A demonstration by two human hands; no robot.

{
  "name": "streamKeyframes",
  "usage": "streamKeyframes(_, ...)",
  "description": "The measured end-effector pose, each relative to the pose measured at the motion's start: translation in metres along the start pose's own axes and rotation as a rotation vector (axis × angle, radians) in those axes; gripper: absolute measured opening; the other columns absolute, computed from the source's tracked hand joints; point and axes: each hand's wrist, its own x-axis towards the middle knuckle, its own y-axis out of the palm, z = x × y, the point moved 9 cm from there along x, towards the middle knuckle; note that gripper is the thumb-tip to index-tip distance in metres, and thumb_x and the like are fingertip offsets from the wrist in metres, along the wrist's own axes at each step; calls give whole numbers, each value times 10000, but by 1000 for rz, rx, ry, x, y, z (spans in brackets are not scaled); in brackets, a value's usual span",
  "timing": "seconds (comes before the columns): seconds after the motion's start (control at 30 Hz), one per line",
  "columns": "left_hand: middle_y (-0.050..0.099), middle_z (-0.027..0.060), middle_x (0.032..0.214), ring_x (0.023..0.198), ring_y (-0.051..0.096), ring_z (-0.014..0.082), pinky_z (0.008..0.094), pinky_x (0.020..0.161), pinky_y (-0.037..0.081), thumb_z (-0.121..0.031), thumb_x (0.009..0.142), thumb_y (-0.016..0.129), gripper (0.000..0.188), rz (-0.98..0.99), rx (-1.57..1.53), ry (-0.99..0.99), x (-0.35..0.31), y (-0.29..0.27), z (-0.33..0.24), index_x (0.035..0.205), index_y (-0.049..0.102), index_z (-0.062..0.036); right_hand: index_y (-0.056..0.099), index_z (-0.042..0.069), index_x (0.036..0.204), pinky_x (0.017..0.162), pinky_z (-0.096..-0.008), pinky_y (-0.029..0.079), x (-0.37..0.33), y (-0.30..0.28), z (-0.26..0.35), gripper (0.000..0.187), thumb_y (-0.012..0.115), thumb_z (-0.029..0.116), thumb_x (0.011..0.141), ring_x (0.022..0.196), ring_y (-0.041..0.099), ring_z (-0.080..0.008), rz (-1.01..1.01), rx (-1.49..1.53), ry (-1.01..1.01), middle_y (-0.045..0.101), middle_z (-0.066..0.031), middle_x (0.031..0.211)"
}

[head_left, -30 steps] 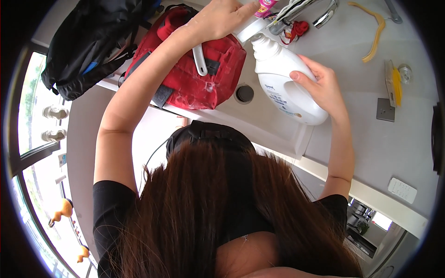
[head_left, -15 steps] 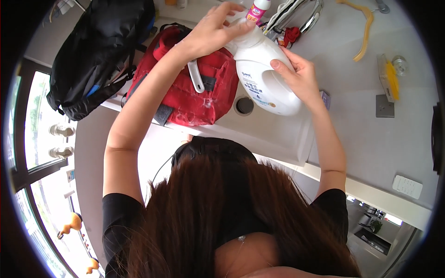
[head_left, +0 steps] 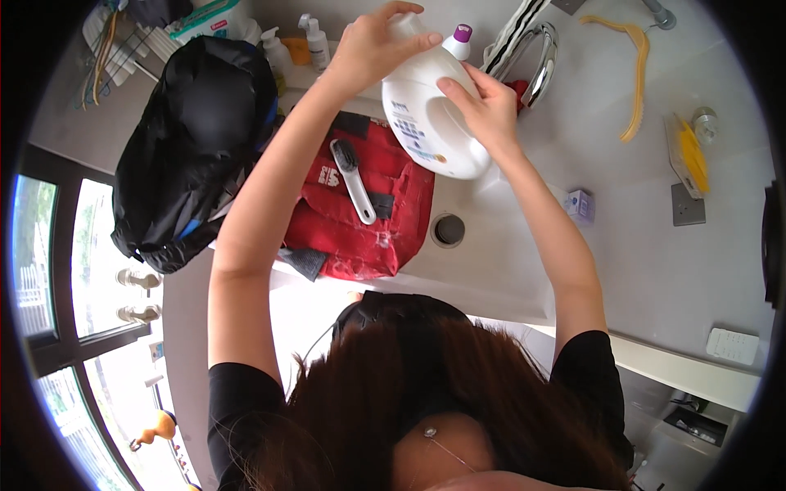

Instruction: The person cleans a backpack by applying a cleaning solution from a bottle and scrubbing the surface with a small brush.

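Observation:
A large white detergent bottle (head_left: 409,94) is tilted above the sink's far side, between my two hands. My left hand (head_left: 368,51) grips it around the top, fingers and thumb on either side; the fingers partly hide the cap. Wrapped around its handle is my right hand (head_left: 491,113). Below and left of the bottle, a red bag (head_left: 401,184) lies wet in the sink (head_left: 491,245). On the bag rests a scrub brush (head_left: 354,182) with a white handle and dark bristles, touched by neither hand.
A black backpack (head_left: 209,123) sits left of the sink. Pump bottles (head_left: 316,41) stand behind it. A purple-capped bottle (head_left: 458,42) and the chrome faucet (head_left: 542,65) are at the back. The drain (head_left: 448,231) lies beside the bag; a small purple box (head_left: 580,206) stands right.
Both hands have moved the detergent bottle farther away and slightly left, off the bag. The brush shows whole now. My view has shifted, so the surroundings sit lower.

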Motion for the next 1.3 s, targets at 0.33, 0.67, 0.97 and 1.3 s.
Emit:
streamKeyframes(0.33, 659, 164, 1121, 1034, 647, 379, 438, 915, 534, -191, 720, 859, 475, -282, 172, 150, 47, 23, 65, 1138, 649, -113, 756, -39, 964, 571, -352, 481, 80, 50, -133, 379, 757, 338, 924, 600, 666, -209, -463, -14, -152, 697, -168, 690)
streamKeyframes(0.67, 720, 130, 1020, 925, 710, 312, 385, 840, 557, -255, 733, 881, 481, -272, 206, 209, 94, 27, 111, 1119, 652, -84, 673, -31, 859, 629, -500, 456, 113, 66, -140, 386, 572, 301, 1030, 734, 619, -467, -348, -257, -208, 637, -266, 760)
streamKeyframes(0.97, 555, 282, 1428, 1308, 568, 398, 457, 1073, 476, -248, 811, 868, 906, -253, 225, -27, 58, 8, 106, 1530, 378, 5, 621, 17, 1004, 710, -342, 534, -58, 154, -117, 300, 820, 165, 835, 777, 636, -232, 125, -75, 100, 636, -125, 878)
streamKeyframes(1.3, 722, 211, 1171, 1056, 724, 298, 355, 897, 562, -98, 917, 725, 409, -273, -141, -108, -180, 55, 75, 1292, 642, 42, 478, 13, 1246, 713, -454, 569, -100, 150, -185, 540, 755, 269, 860, 826, 727, -351, 37, -7, 296, 702, -207, 926)
